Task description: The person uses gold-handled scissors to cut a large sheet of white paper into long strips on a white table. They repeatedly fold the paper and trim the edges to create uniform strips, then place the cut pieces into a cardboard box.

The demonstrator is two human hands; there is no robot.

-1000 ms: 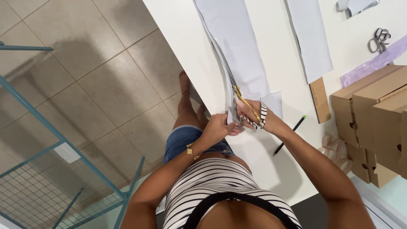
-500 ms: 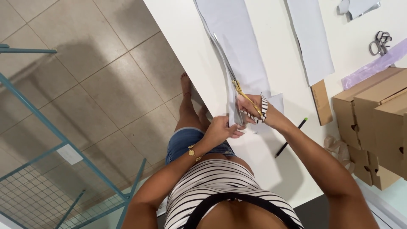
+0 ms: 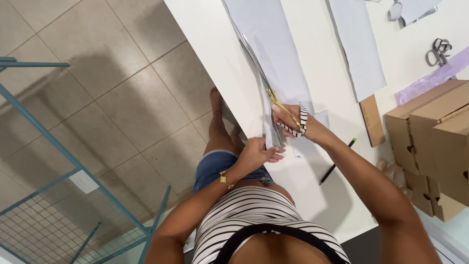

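A long pale grey sheet point(image 3: 273, 54) lies along the near edge of the white table point(image 3: 215, 58). My right hand point(image 3: 289, 119) grips scissors point(image 3: 282, 106) with gold blades and striped black-and-white handles, the blades pointing up the sheet along a cut line. My left hand point(image 3: 258, 151) pinches the cut strip of the sheet at its near end, just by the table's edge.
A second grey sheet point(image 3: 359, 49) lies further right, with a brown card strip point(image 3: 373, 120) below it. A black pen point(image 3: 337, 165) rests near my right forearm. Silver scissors point(image 3: 437, 50), a lilac strip point(image 3: 430, 80) and cardboard boxes point(image 3: 435, 142) sit at the right. A teal wire rack point(image 3: 58, 195) stands on the tiled floor.
My right hand and the scissors have edged slightly further up the sheet. My left hand keeps its hold on the strip's near end.
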